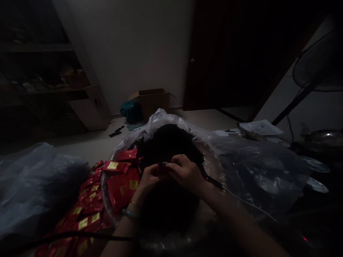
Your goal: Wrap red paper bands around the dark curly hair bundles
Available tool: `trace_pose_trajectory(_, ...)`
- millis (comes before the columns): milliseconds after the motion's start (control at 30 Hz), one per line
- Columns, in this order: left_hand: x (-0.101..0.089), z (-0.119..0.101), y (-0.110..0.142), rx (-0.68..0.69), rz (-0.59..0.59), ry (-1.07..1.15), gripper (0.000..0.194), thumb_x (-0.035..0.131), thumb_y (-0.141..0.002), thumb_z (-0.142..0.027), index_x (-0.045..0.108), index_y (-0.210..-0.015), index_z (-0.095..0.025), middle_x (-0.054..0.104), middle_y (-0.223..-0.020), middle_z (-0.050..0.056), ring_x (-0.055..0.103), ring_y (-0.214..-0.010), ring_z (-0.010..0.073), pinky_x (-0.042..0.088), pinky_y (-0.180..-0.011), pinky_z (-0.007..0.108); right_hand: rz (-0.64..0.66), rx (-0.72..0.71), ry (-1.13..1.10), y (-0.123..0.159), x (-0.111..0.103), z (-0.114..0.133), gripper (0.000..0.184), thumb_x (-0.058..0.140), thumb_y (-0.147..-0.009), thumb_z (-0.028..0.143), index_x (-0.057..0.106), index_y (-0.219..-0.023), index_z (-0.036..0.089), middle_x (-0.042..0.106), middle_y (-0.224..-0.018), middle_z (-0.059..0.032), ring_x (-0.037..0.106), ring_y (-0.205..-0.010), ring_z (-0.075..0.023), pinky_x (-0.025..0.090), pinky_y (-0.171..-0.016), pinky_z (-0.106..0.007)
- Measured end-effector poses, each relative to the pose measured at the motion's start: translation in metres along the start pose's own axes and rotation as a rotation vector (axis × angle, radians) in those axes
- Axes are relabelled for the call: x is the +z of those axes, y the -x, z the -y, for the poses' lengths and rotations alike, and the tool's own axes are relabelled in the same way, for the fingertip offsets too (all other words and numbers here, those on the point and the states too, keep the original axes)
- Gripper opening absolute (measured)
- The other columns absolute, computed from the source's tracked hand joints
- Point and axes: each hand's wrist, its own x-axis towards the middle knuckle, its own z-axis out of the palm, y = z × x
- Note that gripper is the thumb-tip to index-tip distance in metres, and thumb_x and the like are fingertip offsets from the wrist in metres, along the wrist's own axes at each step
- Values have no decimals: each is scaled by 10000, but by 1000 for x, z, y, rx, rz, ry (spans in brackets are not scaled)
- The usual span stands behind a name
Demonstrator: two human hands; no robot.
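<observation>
1. Left hand and right hand close together, fingers pinching small dark-red packet; details too dim.
2. Packet above black pile, middle of plastic-lined container.
3. Red packets at container's left edge.

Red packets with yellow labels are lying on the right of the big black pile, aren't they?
Not quite: the head view shows the red packets with yellow labels lying on the left of the big black pile, not the right.
</observation>
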Motion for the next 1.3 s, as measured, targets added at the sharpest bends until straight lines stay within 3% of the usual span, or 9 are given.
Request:
trace_pose_trajectory(100,-1,-2,0,6,50,-80,300,787,-533,-279,608,-736,-151,597,-687,-27,536,-669,134,451,-652,245,51,-75,-36,0,1,0,270,419,-908,184,603,-711,179,569,-738,-63,482,-741,-171,437,-643,-272)
trace_pose_trajectory(267,-4,-9,5,-62,256,102,462,663,-675,-458,607,-1043,-184,639,-946,36,558,-876,191,453,-788,297,29,-102,-208,2,3,-2,252,386,-898,143,584,-746,179,574,-711,-54,500,-757,-172,456,-666,-274)
trace_pose_trajectory(367,-2,-5,5,-122,206,145,457,517,-767,-559,649,-940,-157,643,-862,42,556,-808,178,454,-734,286,43,-82,-202,4,5,-3,186,433,-885,163,608,-822,180,595,-723,-63,506,-805,-199,455,-708,-317)
trace_pose_trajectory(533,4,-6,1,-155,168,76,455,615,-659,-598,605,-687,-145,521,-613,-28,431,-592,105,362,-543,215,146,-108,-195,5,8,-2,165,505,-860,205,571,-710,183,595,-675,-57,507,-787,-206,431,-740,-343)
trace_pose_trajectory(767,6,-12,4,-145,233,113,467,638,-622,-594,622,-759,-148,583,-681,4,496,-652,140,386,-601,236,385,-47,-234,2,0,0,141,452,-891,185,567,-971,171,637,-770,-43,585,-718,-155,294,-965,-452)
trace_pose_trajectory(933,1,-7,2,-129,154,70,462,671,-568,-560,632,-752,-138,621,-705,21,529,-678,163,403,-616,248,394,-4,-378,0,-5,4,250,463,-878,163,537,-1113,204,678,-926,-49,624,-864,-158,226,-1035,-483)
trace_pose_trajectory(1033,-8,-8,-1,-105,115,60,463,697,-531,-547,640,-750,-143,636,-704,22,555,-685,175,424,-631,255,315,21,-474,-4,-6,7,258,496,-871,215,551,-1123,206,679,-1001,-72,614,-933,-182,309,-1001,-464)
trace_pose_trajectory(1200,-25,-4,-4,-97,-44,252,644,716,-447,-641,626,-855,-150,668,-717,30,611,-668,206,490,-638,310,41,388,-701,-21,2,-11,296,376,-936,319,525,-1164,205,686,-969,-68,633,-915,-179,471,-842,-353)
trace_pose_trajectory(1300,-31,2,-1,-132,-119,364,673,615,-524,-722,615,-891,-158,680,-754,54,627,-667,222,508,-663,355,264,402,-574,-27,28,-30,445,551,-838,373,497,-1239,187,582,-1212,-131,554,-1109,-233,421,-948,-409)
